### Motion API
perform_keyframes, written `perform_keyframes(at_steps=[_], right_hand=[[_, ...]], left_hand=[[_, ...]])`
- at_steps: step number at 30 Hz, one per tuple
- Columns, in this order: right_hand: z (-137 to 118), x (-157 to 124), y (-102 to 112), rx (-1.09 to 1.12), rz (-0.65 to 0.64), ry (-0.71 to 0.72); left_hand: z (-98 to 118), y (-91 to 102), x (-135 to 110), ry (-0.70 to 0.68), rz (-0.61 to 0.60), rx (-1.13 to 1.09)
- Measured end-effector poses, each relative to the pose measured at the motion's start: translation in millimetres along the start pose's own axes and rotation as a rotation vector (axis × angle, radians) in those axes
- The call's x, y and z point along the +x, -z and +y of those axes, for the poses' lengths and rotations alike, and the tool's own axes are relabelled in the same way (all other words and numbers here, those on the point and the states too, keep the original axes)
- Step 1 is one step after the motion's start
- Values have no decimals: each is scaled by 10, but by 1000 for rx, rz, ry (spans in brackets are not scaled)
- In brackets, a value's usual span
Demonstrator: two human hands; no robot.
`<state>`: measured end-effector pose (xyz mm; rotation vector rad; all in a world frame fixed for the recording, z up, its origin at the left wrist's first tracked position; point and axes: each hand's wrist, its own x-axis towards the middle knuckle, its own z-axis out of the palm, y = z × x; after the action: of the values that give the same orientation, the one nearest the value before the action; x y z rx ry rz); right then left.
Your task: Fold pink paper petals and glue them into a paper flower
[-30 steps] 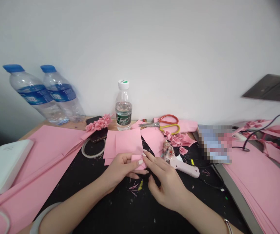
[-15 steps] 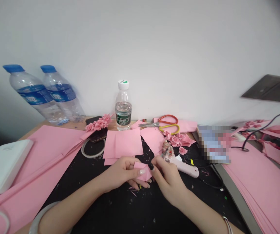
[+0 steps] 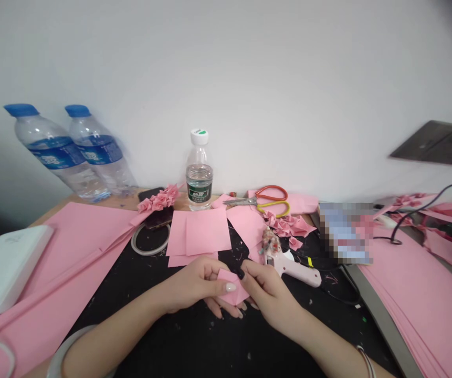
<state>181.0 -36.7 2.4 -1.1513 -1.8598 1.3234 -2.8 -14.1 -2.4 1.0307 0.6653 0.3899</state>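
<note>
My left hand [image 3: 194, 283] and right hand [image 3: 271, 296] pinch a small pink paper [image 3: 231, 296], and they hide part of it. A blurry thing [image 3: 346, 233] sits off to my right.

1 head-worn view, facing forward and down, close above the table [image 3: 125, 202], wall [image 3: 273, 89] beyond

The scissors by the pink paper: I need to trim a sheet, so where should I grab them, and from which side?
Take the red handle loop and yellow handle loop from the right, using your right hand. The scissors lie flat on pink paper, blades closed and pointing left, so the loops look like the safest end to reach.
</note>
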Motion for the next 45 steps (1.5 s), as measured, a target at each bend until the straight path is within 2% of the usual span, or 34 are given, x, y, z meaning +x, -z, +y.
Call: perform_keyframes(at_steps=[13, 23, 29, 35, 40, 45], right_hand=[[-45, -14, -12, -170, 76, 139], [-33, -32, -42, -303, 80, 115], [-50, -26, -16, -235, 22, 124], [-54, -29, 7, -80, -36, 30], [-63, -9, 6, -127, -30, 57], [-97, -9, 1, -74, -77, 53]], left_hand=[[-3, -14, 2, 14, 11, 2], [-22, -30, 20, 8, 46, 41], [-15, -19, 9, -13, 8, 20], [4, -5, -7, -20, -8, -6], [-9, 11, -8, 2, -57, 9], [-9, 25, -17, 10, -71, -1]])
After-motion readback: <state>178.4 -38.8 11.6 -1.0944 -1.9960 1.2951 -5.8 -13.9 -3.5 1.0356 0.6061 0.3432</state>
